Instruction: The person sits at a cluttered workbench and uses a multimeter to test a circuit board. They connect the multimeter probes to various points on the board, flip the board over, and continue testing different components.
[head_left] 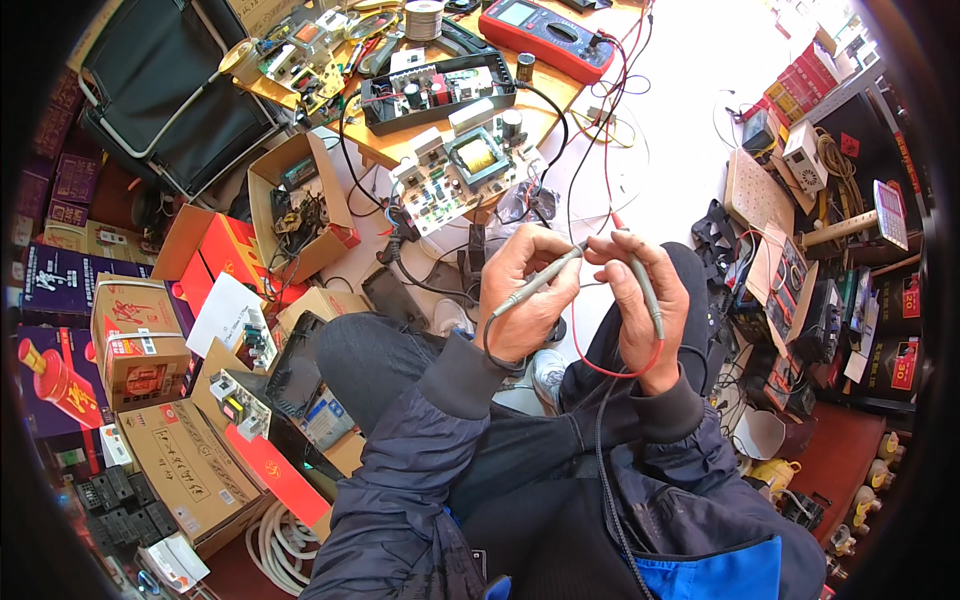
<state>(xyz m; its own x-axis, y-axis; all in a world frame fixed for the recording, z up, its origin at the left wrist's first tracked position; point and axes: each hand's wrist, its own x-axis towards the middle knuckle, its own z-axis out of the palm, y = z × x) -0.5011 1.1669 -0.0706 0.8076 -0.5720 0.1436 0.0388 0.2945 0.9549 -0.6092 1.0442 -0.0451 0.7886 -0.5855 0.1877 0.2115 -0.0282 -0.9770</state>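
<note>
A: State of the hands, near centre?
B: Left hand [528, 312] pinched around a slim grey test probe [537, 279], slanted toward 2 o'clock, smooth plastic, black lead. Right hand [630, 315] clamped on a second grey probe [648, 295], nearly upright; a glossy red lead [612, 374] loops from its lower end. Fingers of both hands close together; contact between them cannot be told.

A: Materials toward 12 o'clock?
B: Circuit board [437, 188], flat, tilted, studded with parts; squarish transformer [476, 155] with yellow core. Beyond it, an open black case [440, 95], oblong, and a red multimeter [550, 38], blocky, dark dial.

A: Surface and room?
B: Wooden table [553, 93], smooth, honey-coloured. Pale floor [680, 130] toward 1 o'clock. Black chair [170, 85], tubular metal frame, 10 o'clock. Brown cardboard carton [140, 335], 9 o'clock. Coiled white hose [283, 548], ribless at this resolution, 7 o'clock. Perforated tan board [758, 190], 2 o'clock.
</note>
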